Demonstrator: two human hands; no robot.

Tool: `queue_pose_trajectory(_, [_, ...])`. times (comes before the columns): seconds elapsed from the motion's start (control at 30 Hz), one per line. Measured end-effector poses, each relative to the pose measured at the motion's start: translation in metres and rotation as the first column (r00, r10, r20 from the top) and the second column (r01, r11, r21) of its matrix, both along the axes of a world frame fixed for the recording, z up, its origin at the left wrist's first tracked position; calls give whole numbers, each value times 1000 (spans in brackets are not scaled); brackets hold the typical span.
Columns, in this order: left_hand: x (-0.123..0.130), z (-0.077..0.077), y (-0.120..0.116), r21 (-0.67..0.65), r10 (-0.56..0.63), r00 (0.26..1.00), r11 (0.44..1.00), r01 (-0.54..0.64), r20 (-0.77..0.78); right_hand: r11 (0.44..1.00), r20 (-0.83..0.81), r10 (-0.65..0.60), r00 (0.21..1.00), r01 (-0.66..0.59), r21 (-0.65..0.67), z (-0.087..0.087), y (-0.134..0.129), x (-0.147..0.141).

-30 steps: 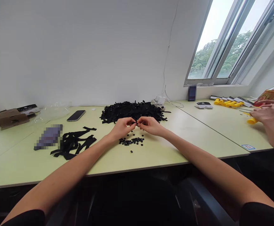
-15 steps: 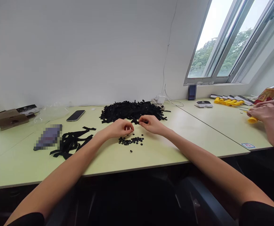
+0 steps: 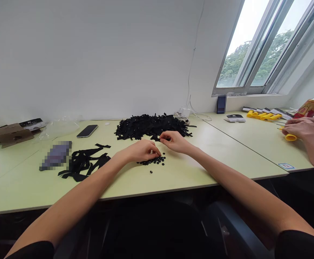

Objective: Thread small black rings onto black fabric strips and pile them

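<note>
Your left hand (image 3: 143,151) has dropped from its earlier raised position and now curls over the small black discs (image 3: 152,161), which lie in a loose cluster at your 12 o'clock. Its fingers are bent and touch the cluster; whether they grip a disc cannot be told. Your right hand (image 3: 174,141) stays apart from the left, its fingers pinched at the near edge of the heap of black strips (image 3: 148,126). Any hold there is also unconfirmed, as the dark material hides it.

The heap lies just beyond the discs, a matted mass of narrow, flat cut pieces. A looser tangle of longer black strips (image 3: 84,162) sits on the pale green worktop (image 3: 24,187) at your 10 o'clock, beside a pixelated object (image 3: 55,155). A smartphone (image 3: 87,131) lies flat at 11 o'clock.

At 2 o'clock, a co-worker's hands (image 3: 300,127) hold a yellow tube (image 3: 290,137), and a row of yellow tubes (image 3: 263,115) lies beyond them. A slanted window (image 3: 254,46) shows trees at 1 o'clock.
</note>
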State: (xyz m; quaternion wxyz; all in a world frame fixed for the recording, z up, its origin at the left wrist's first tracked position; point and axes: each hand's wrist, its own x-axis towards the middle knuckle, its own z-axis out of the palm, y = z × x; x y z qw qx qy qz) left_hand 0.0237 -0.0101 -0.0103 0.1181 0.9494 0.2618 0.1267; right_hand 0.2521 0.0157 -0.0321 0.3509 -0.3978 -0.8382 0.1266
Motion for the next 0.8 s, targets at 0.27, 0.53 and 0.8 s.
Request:
queue_pose_trajectory(0.27, [4,0,-1,25,-6,1000,1000,6,-16,1000,-11,16,1000,-16,8,-2,2,1])
queue_pose_trajectory(0.53, [8,-2,-5,-81,55,993,996,-46,104,1000,3,9,1000,-9,2,0,-1,1])
queue_pose_trajectory(0.8, [-1,-7,13,-47,249,876,966,-253,412,973,-138,119,983,-144,-182,1,-4,-5])
